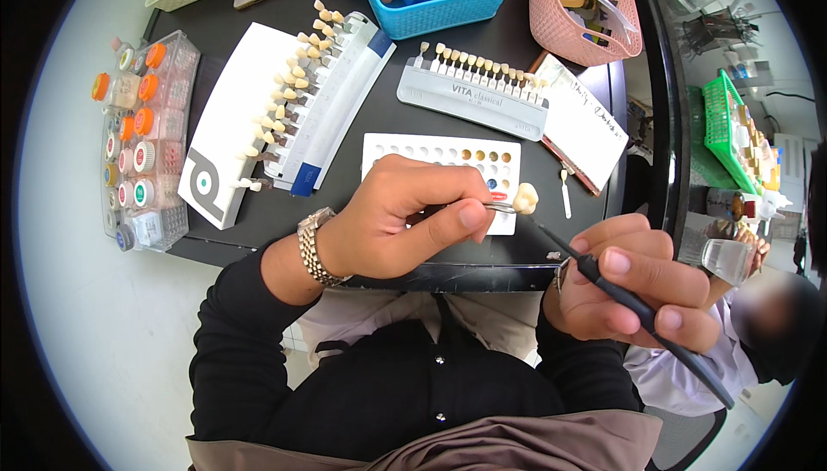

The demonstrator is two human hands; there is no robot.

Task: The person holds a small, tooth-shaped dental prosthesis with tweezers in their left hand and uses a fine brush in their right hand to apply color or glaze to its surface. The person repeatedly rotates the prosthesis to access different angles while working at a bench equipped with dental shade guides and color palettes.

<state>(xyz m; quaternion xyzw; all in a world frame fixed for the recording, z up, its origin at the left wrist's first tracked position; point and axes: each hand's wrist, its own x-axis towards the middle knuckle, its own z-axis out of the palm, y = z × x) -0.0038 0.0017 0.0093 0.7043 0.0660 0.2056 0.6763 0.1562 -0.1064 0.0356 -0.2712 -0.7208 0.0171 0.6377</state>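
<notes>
My left hand (418, 208), with a metal watch at its wrist, is closed in a pinch on slim metal tweezers (498, 206). At their tips sits a cream-coloured dental crown (525, 199), held above the right edge of a white palette (508, 223). Round wells in the palette hold tan, brown, blue and red colours; my left hand covers part of it. In my right hand (642, 277) is a thin black brush (633, 303), gripped like a pen. Its tip points up and left, close below the crown; whether they touch I cannot tell.
Tooth shade guides (474, 99) stand behind the palette and at the left (345, 109). A clear rack of small jars (151, 143) lines the left edge. Blue (444, 6) and pink baskets (586, 6) stand at the back. Another person (767, 324) sits at the right.
</notes>
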